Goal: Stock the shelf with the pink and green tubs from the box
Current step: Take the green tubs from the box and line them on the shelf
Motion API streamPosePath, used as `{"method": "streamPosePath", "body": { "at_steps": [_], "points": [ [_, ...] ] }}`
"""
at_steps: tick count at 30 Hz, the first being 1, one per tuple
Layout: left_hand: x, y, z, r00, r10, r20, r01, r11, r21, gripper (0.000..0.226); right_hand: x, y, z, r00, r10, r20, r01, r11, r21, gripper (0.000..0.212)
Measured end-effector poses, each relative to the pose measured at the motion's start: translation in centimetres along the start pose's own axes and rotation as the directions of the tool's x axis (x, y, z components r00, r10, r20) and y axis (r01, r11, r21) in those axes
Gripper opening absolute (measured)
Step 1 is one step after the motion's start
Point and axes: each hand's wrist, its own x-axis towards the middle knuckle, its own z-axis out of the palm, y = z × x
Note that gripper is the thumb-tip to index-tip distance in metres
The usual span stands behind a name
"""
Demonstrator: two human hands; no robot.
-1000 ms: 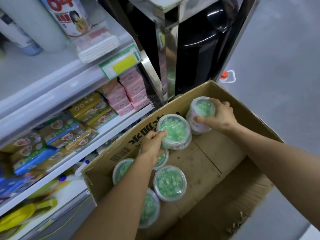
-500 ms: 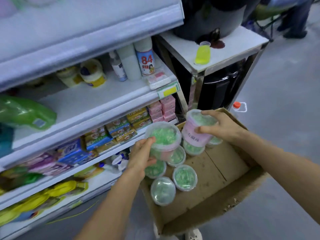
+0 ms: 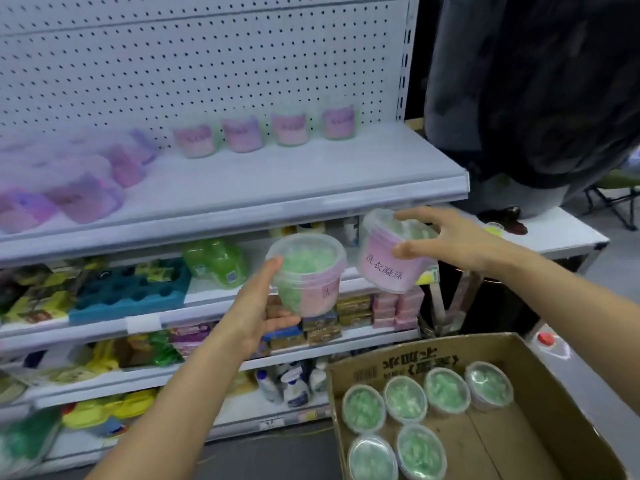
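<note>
My left hand (image 3: 258, 308) grips a pink and green tub (image 3: 306, 271) from its left side and underneath, in front of the second shelf. My right hand (image 3: 446, 239) holds a second tub (image 3: 388, 261), tilted with its pink label toward me, just below the front edge of the top shelf (image 3: 277, 188). Several tubs (image 3: 289, 128) of the same kind stand in a row at the back of that shelf. The cardboard box (image 3: 540, 368) at the lower right holds several more tubs (image 3: 405, 398) with clear lids.
Purple packs (image 3: 83, 199) fill the top shelf's left side. Lower shelves carry green bottles (image 3: 216, 259), a blue tray (image 3: 128, 289), soap boxes and spray bottles. A white table (image 3: 554, 230) with a dark vessel stands to the right.
Both hands have lifted their tubs out of the box and up toward the top shelf. My view has swung upward from the box to the shelves.
</note>
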Motion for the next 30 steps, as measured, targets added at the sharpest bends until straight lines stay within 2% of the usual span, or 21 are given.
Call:
{"method": "streamPosePath", "body": {
  "at_steps": [3,7,14,22,27,30],
  "points": [
    [0.3,3.4,-2.8,0.998,0.059,-0.034,-0.059,0.998,-0.009,0.043,2.7,-3.9,0.2,0.999,-0.049,0.004,0.049,0.998,0.039,0.064],
    [1.2,7.3,-6.6,0.992,0.113,-0.058,-0.116,0.993,-0.037,0.029,7.2,-8.7,1.5,0.987,-0.151,-0.049,0.153,0.988,0.031,0.064],
    [3.9,12.2,-12.6,0.98,0.181,-0.086,-0.184,0.982,-0.035,0.055,15.3,-14.8,5.3,0.967,-0.239,-0.091,0.24,0.971,0.006,0.068],
    [5.9,14.2,-18.0,0.976,0.171,-0.136,-0.182,0.981,-0.07,0.058,23.0,-17.0,10.1,0.979,-0.203,0.027,0.205,0.97,-0.133,0.083],
    [6.6,14.7,-20.3,0.979,0.148,-0.137,-0.158,0.985,-0.065,0.056,25.7,-18.6,12.9,0.958,-0.268,0.106,0.283,0.945,-0.163,0.073],
    [7.0,14.9,-21.1,0.981,0.136,-0.141,-0.149,0.985,-0.083,0.051,27.3,-20.0,14.4,0.938,-0.294,0.184,0.326,0.929,-0.175,0.073]
  ]
}}
